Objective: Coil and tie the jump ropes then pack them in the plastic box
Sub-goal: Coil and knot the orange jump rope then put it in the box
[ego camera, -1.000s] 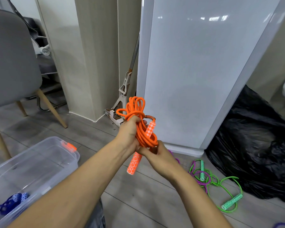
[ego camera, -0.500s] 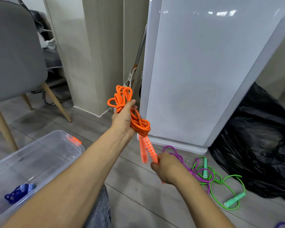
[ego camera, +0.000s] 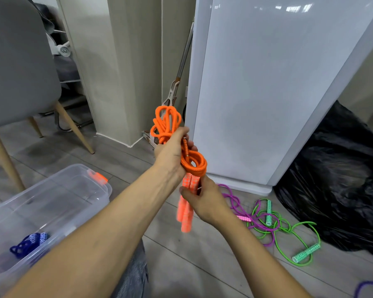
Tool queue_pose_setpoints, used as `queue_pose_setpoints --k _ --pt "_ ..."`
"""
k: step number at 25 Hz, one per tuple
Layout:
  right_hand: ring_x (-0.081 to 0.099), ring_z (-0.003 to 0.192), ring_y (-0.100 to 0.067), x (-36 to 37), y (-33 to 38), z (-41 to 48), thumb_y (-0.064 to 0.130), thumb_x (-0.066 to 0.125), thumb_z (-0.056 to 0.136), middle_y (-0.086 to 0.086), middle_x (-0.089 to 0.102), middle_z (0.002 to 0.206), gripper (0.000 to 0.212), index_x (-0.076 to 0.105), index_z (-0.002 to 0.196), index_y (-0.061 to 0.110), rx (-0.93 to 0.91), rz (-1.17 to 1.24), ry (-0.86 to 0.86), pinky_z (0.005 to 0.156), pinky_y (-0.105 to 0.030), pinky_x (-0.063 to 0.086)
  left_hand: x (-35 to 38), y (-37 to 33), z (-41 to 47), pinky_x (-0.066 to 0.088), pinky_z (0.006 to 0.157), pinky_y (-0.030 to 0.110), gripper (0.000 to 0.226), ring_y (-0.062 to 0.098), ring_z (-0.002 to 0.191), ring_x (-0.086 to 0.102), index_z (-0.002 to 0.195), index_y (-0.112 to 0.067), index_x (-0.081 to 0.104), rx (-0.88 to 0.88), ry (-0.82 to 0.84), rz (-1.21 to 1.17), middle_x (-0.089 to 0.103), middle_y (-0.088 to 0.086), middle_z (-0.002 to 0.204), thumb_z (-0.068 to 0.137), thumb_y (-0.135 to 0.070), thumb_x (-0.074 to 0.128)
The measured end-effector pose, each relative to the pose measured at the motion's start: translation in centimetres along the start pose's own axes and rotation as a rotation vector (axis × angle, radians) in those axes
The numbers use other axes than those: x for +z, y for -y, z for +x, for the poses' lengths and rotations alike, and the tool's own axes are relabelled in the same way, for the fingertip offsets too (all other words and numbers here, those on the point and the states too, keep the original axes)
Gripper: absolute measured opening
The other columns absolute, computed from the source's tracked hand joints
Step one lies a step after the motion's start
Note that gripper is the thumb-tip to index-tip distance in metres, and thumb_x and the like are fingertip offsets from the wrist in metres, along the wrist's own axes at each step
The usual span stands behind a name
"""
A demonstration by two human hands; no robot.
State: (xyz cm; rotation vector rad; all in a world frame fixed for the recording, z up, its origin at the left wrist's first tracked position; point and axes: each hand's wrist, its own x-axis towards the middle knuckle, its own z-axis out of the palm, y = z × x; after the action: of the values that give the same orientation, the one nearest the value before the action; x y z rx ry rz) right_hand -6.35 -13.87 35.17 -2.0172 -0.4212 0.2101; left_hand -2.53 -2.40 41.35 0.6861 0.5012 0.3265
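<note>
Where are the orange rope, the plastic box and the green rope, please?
orange rope [ego camera: 193, 166]: head view, on the wrapped loop below the left hand.
plastic box [ego camera: 73, 179]: head view, on its far rim.
green rope [ego camera: 305, 253]: head view, on its nearer handle on the floor.

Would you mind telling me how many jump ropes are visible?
4, perhaps more: orange rope in both hands, blue rope in the box, purple rope and green rope tangled on the floor.
</note>
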Motion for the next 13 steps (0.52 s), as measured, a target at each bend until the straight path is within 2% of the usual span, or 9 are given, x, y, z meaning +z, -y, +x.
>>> queue_pose_setpoints --k 2,4,6,9,11,13 --pt "0.056 0.06 -0.015 0.1 -0.1 -0.3 0.023 0.065 0.08 0.005 0.06 0.065 0.01 0.055 0.08 0.024 0.014 -0.011 -0.066 0.063 -0.039 0.05 -0.6 -1.0 1.1 0.043 0.041 0.02 0.019 0.013 0.037 0.05 0.069 -0.008 0.058 0.013 -0.039 -0.034 0.053 0.003 0.05 0.084 -0.008 0.068" --pt "0.06 0.057 -0.017 0.3 0.4 -0.4 0.021 0.06 0.083 0.001 0.06 0.066 0.01 0.051 0.079 0.023 0.006 0.007 -0.006 0.06 -0.039 0.052 -1.2 -1.7 2.2 0.044 0.042 0.02 0.022 0.014 0.036 0.048 0.065 -0.008 0.054 0.023 -0.071 -0.069 0.05 0.004 0.048 0.084 -0.006 0.065" --pt "0.062 0.072 -0.022 -0.3 -0.1 -0.4 0.031 0.058 0.093 -0.002 0.066 0.081 0.012 0.052 0.084 0.026 -0.063 -0.197 0.082 0.067 -0.037 0.051 -2.0 -2.3 3.6 0.043 0.04 0.019 0.025 0.013 0.031 0.045 0.063 -0.009 0.049 0.049 -0.135 -0.085 0.047 0.003 0.045 0.084 -0.004 0.062" --pt "0.063 0.097 -0.029 -2.1 -2.0 -0.3 0.045 0.054 0.098 -0.005 0.07 0.105 0.026 0.061 0.107 0.021 -0.118 -0.467 0.145 0.081 -0.037 0.051 -4.5 -3.5 6.5 0.036 0.034 0.014 0.031 0.009 0.026 0.038 0.063 -0.011 0.043 0.072 -0.225 -0.085 0.041 0.001 0.045 0.089 -0.006 0.059" --pt "0.063 0.098 -0.03 -2.9 -3.1 -0.8 0.046 0.052 0.097 -0.005 0.069 0.107 0.03 0.06 0.115 0.024 -0.117 -0.543 0.183 0.082 -0.037 0.051 -6.0 -3.1 7.5 0.034 0.033 0.015 0.032 0.01 0.026 0.038 0.062 -0.011 0.042 0.036 -0.27 -0.006 0.04 0.0 0.042 0.09 -0.011 0.059" --pt "0.063 0.092 -0.029 -3.1 -3.3 -1.2 0.047 0.051 0.096 -0.002 0.068 0.099 0.025 0.059 0.109 0.027 -0.107 -0.565 0.197 0.08 -0.04 0.052 -6.4 -2.1 7.3 0.035 0.033 0.016 0.031 0.011 0.026 0.038 0.061 -0.01 0.044 0.047 -0.288 0.049 0.041 -0.001 0.037 0.088 -0.008 0.06"
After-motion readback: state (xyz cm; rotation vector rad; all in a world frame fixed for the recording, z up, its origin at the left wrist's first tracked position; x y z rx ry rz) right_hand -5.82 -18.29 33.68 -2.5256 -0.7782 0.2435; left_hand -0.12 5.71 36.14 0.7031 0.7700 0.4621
